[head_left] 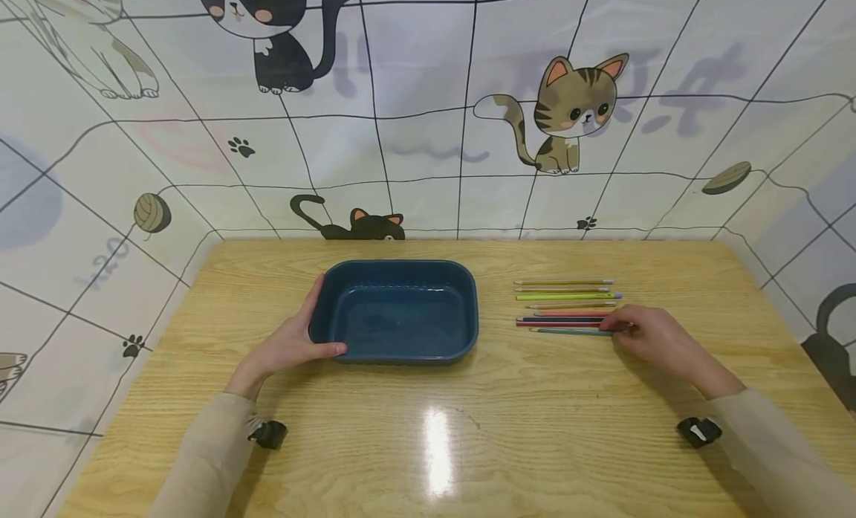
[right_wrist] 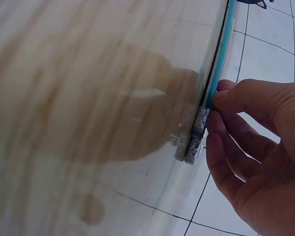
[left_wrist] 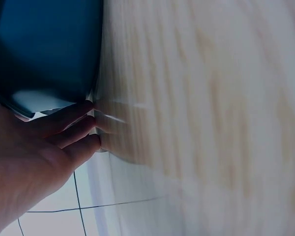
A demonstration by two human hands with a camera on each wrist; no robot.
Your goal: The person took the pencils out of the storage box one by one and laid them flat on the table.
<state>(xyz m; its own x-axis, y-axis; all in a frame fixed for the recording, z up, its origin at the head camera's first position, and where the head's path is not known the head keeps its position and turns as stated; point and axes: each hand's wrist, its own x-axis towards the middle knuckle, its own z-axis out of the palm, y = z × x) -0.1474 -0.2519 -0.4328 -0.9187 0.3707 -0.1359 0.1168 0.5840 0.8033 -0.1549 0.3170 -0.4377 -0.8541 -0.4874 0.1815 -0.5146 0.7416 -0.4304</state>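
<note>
A dark blue rectangular dish [head_left: 396, 358] stands on the wooden table. My left hand [head_left: 290, 345] rests against its left end, the thumb along the front rim and the fingers straight along the side. In the left wrist view those fingertips [left_wrist: 91, 141] touch the tabletop beside the dish [left_wrist: 49, 44]. To the right of the dish lies a row of several pencils [head_left: 568, 297]. My right hand [head_left: 658, 342] pinches the eraser end of the teal pencil [head_left: 568, 331], nearest the front of the row. In the right wrist view, thumb and forefinger meet at the teal pencil [right_wrist: 221, 59].
The wooden table [head_left: 521, 429] meets a cat-patterned sheet [head_left: 428, 146] at the back and both sides. Black wrist cameras sit at the left cuff [head_left: 269, 433] and right cuff [head_left: 699, 432]. A gap of bare table separates the dish from the pencils.
</note>
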